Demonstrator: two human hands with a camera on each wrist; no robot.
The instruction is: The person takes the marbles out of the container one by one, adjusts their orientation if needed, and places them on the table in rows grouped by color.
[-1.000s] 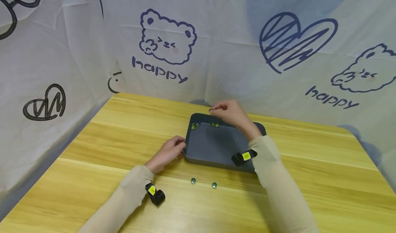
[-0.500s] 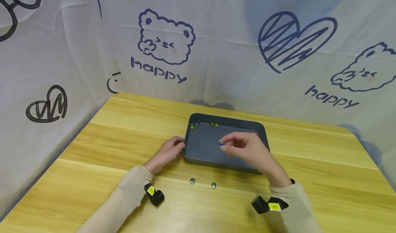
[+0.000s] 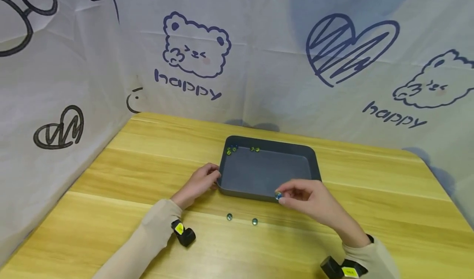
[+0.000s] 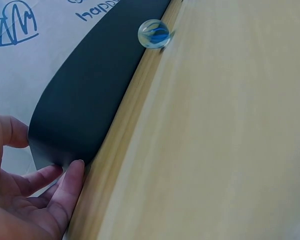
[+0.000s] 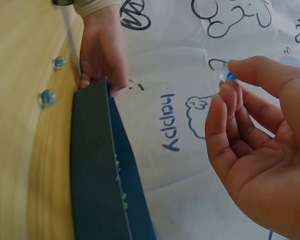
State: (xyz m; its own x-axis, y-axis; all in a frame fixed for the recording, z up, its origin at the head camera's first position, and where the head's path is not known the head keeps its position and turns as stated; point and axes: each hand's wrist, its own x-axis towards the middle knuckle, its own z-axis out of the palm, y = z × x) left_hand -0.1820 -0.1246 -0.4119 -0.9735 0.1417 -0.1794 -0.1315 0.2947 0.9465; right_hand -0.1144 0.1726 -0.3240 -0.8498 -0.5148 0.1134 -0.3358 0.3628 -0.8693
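Note:
A dark grey rectangular tray (image 3: 266, 170) lies on the wooden table. My left hand (image 3: 198, 184) holds its left end, thumb at the rim and fingertips low on the wall, as the left wrist view shows (image 4: 27, 195). Between thumb and fingertips my right hand (image 3: 314, 198) pinches a clear marble with blue inside (image 3: 278, 195), over the tray's front edge toward the right. In the tray, yellow-green marbles (image 3: 228, 152) and bluish ones sit in the far left corner; two more yellow-green marbles (image 3: 257, 149) lie along the back wall.
Two clear marbles with blue inside, a left marble (image 3: 229, 217) and a right marble (image 3: 255, 221), lie on the table (image 3: 148, 155) in front of the tray. A white cloth (image 3: 266, 77) with drawings hangs behind the table and along its left side.
My right hand has come from beyond the tray's back edge toward me, over the tray to its front edge, with the marble pinched. The left hand stays at the tray's left end.

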